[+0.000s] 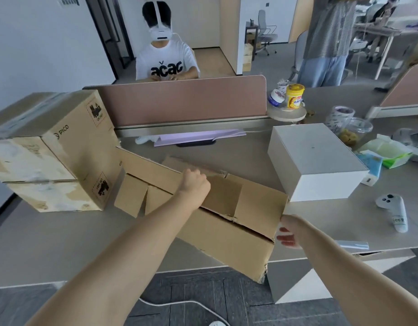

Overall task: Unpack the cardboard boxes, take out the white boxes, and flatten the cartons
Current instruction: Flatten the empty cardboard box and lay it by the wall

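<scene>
While the opened carton (226, 231) is lying half collapsed on the desk (62, 243), with its near corner hung over the edge, its upper wall is gripped by the left hand (194, 182), fingers curled tight over the rim, pretty much a fist. Its right end is held by the right hand (288, 231), fingers wrapped round the cardboard edge. One white box (321, 165) is parked just beside the carton's right end. A taped-up carton (57, 149) is sat at the left, unopened.

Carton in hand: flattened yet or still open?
Open, not flat. The carton has splayed end flaps and panels meeting at angles; left hand grips its top edge, right hand its end.
</scene>
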Action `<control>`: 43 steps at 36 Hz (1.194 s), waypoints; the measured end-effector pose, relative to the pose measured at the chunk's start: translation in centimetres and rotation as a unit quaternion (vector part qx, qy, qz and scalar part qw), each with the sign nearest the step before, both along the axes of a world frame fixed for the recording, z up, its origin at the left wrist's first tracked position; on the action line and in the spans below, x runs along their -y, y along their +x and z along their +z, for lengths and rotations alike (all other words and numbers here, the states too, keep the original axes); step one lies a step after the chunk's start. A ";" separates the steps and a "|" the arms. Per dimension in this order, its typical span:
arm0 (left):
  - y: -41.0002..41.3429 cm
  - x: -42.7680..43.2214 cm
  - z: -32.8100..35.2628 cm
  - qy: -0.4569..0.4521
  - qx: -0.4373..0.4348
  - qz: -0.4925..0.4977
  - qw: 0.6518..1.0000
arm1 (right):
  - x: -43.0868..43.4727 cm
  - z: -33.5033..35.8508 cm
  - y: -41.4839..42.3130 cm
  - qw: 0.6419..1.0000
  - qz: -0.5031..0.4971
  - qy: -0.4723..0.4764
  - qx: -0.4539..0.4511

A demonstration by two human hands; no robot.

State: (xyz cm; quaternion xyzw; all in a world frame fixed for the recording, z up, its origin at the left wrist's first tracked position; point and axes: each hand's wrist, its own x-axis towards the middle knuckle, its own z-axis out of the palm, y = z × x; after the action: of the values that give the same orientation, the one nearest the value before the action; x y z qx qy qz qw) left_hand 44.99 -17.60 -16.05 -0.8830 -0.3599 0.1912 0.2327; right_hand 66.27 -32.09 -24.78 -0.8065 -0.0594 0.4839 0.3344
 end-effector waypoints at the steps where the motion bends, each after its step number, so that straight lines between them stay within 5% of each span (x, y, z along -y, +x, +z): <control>1: 0.0 0.3 0.0 -0.019 0.019 0.023 0.999 | 0.2 -0.3 -0.4 1.000 0.006 -0.004 -0.025; 10: -4.8 2.7 -2.7 -0.153 0.144 0.127 0.969 | 0.9 -1.1 -3.5 0.986 -0.043 0.083 -0.139; 15: -6.2 3.5 -3.9 -0.269 0.216 0.255 0.903 | 0.8 -1.4 -4.3 0.986 -0.042 0.111 -0.120; 21: -5.6 4.2 -4.0 -0.362 0.287 0.285 0.840 | 0.7 -1.3 -4.5 0.987 -0.047 0.115 -0.102; 27: -4.3 3.7 -5.2 -0.345 0.338 0.281 0.829 | 1.2 -1.1 -4.4 0.986 -0.041 0.127 -0.099; 33: -3.2 2.7 -3.5 -0.253 0.302 0.146 0.908 | 1.7 -0.8 -3.8 0.984 -0.035 0.148 -0.094; 35: -2.9 3.0 -2.7 -0.310 0.284 0.171 0.891 | 1.8 -0.6 -3.8 0.981 -0.037 0.163 -0.100; 38: -3.0 4.3 -2.0 -0.412 0.316 0.238 0.821 | 1.6 -0.1 -4.0 0.973 -0.044 0.196 -0.110; 43: -4.7 4.5 -3.2 -0.314 0.273 0.229 0.880 | 0.9 1.1 -4.2 0.962 -0.039 0.250 -0.102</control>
State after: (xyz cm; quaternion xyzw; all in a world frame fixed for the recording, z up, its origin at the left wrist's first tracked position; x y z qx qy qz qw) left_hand 40.30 -22.14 -19.27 -0.8201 -0.5221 0.0939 -0.2146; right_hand 62.04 -32.97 -23.69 -0.6453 -0.1130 0.5199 0.5482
